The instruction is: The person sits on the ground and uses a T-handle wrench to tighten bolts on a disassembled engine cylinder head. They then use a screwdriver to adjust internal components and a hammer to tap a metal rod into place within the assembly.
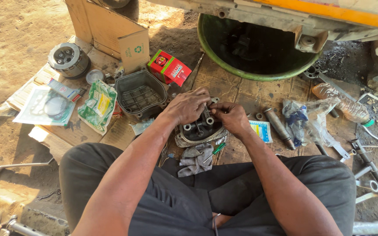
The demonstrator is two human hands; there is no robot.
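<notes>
Sitting cross-legged on flattened cardboard (241,94), the person bends over a dark cast-metal engine part (199,128), blocky and greasy, with round bolt holes along its edges, resting on the ground just ahead of the knees. The left hand (188,106) lies curled over the part's upper left corner, fingers bent down onto the metal. The right hand (230,117) meets it from the other side, fingertips pinched together on something small at the part's top edge; what it pinches is too small to make out.

Under the part lies crinkled clear plastic, and below it a crumpled grey rag (194,158) with a green-handled screwdriver (214,152) lying across it. To the left sits a grey cast cover (140,96), hollow and ribbed inside like a shallow tray. Beside that is a glossy red carton (169,67), and further left a green and white plastic packet (97,105), a flat gasket sheet (44,107) in clear wrap, and a round toothed clutch drum (68,59) of dull metal. A big green basin (248,48) stands beyond the hands. To the right lie a steel cylindrical shaft (279,127), a wrinkled plastic bag (309,120) and a clear plastic bottle (341,101) on its side.
</notes>
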